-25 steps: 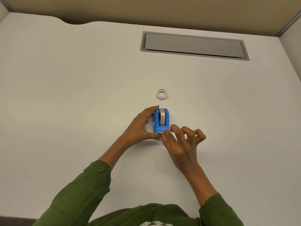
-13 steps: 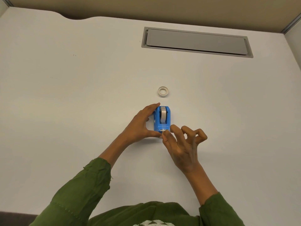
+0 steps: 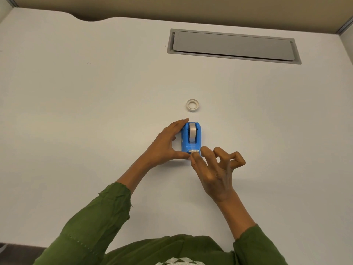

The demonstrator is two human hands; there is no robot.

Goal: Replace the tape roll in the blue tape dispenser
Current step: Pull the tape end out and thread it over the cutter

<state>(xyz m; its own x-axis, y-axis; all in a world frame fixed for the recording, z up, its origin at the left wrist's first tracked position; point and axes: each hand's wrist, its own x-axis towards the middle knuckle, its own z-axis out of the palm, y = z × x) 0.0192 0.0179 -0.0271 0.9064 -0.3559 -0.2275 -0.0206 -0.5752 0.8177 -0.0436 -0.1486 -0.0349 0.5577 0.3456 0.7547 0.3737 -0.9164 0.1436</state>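
The blue tape dispenser stands upright on the white table, its cutter end toward me. A tape roll sits in its slot. My left hand grips the dispenser from the left, fingers at the far end and thumb at the near end. My right hand is at the cutter end, thumb and forefinger pinching the tape end by the metal blade, the other fingers curled. A second, thin tape roll lies flat on the table just beyond the dispenser.
A grey recessed cable flap is set into the white table at the far right. A beige partition runs along the table's far edge. My green sleeves fill the near edge.
Both hands and the dispenser keep the same hold. Only the camera has shifted slightly.
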